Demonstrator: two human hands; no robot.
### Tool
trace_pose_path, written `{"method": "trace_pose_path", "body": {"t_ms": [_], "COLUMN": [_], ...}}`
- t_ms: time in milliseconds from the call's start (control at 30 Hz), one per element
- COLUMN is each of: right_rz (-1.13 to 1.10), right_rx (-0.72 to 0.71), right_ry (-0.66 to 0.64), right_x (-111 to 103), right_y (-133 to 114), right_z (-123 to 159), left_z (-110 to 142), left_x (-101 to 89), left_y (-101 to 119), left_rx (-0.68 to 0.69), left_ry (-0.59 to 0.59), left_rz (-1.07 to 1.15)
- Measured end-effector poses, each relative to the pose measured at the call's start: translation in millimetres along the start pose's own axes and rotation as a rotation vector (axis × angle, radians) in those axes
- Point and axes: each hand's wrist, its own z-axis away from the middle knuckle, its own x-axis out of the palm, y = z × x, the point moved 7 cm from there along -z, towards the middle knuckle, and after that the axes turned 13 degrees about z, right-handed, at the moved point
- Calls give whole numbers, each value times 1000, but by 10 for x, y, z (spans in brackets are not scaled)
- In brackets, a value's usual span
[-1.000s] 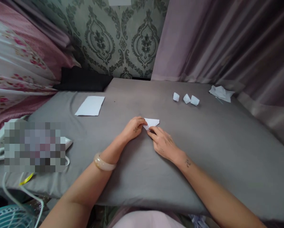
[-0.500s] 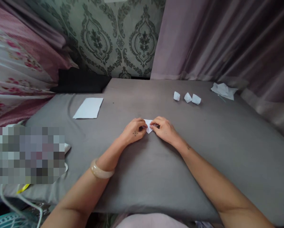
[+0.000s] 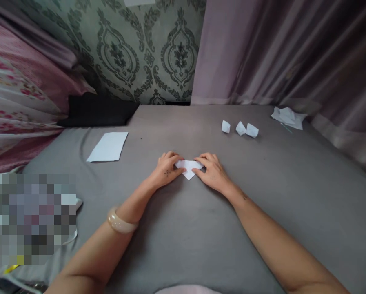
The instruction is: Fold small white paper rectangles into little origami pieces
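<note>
A small folded sheet of white paper (image 3: 189, 165) lies on the grey cloth surface in front of me, its lower corner pointing towards me. My left hand (image 3: 169, 169) grips the left side of the paper between thumb and fingers. On the opposite side, my right hand (image 3: 211, 170) pinches the right part the same way, its thumb near the middle. The paper's outer ends are partly hidden by my fingers. A pale bangle (image 3: 121, 222) circles my left forearm.
Three folded white paper shapes (image 3: 240, 128) stand at the back right, with crumpled white paper (image 3: 288, 117) farther right. A stack of white sheets (image 3: 108, 147) lies to the left. Behind it is a black cloth (image 3: 100, 110). A blurred-out area covers the lower left.
My hands have moved slightly apart, and more of the folded paper's width shows between them. The whole view has shifted a little, with the surroundings sliding left and down.
</note>
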Motion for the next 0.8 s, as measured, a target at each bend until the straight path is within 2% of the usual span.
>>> {"method": "trace_pose_path", "body": {"t_ms": [233, 800], "right_rz": [-15, -17], "right_rx": [-18, -50], "right_ry": [3, 22], "right_x": [-39, -47], "right_y": [-19, -32], "right_z": [7, 9], "left_z": [17, 16], "left_x": [-40, -45], "left_y": [-2, 18], "left_rx": [-18, -22], "left_ry": [-13, -17], "left_rz": [87, 86]}}
